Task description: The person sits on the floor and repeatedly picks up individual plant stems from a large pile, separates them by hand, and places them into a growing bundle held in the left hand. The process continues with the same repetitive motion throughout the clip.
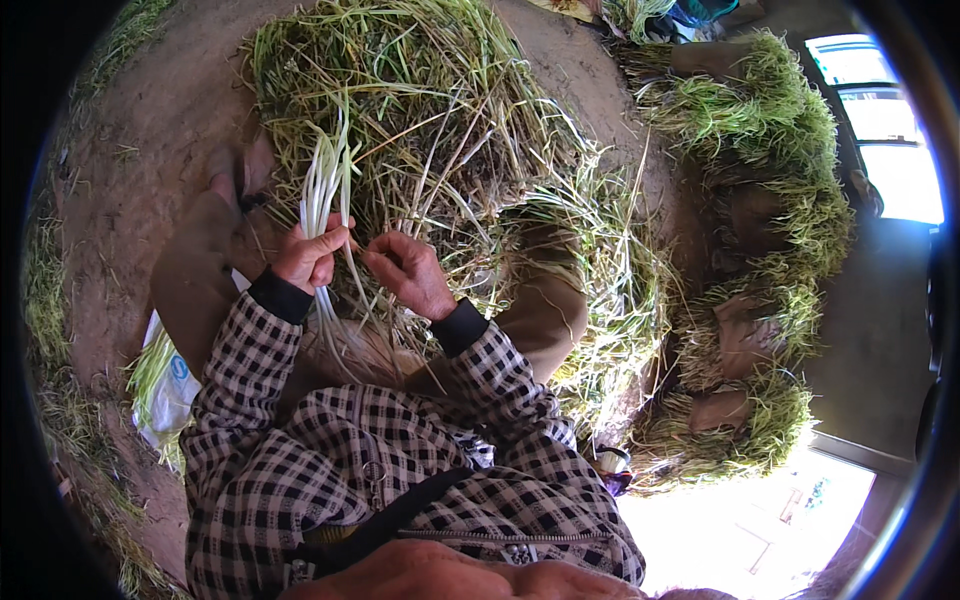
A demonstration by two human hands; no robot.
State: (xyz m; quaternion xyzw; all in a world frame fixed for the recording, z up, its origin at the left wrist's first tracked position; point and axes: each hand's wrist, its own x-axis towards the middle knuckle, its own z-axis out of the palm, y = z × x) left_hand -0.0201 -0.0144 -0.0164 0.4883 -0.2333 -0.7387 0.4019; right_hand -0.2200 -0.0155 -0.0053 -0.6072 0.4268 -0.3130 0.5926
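Note:
My left hand (313, 255) is closed around a small bunch of long pale plant stalks (321, 180). Their whitish and light green ends point up above the fist, and thin ends hang down below it. Close on its right, my right hand (409, 274) has its fingers bent with thumb and forefinger together, near a thin stalk beside the bunch; whether it pinches anything is too small to tell. Beyond both hands lies a large heap of green and dry stalks (420, 112), which spreads to the right of my knee.
Bundled green stalks (795, 202) line the right side by a wall. More greenery (49, 285) lies along the left edge of the earthen floor (150, 97). A white plastic sack (169, 394) with stalks is left of my leg. My bent knees flank the hands.

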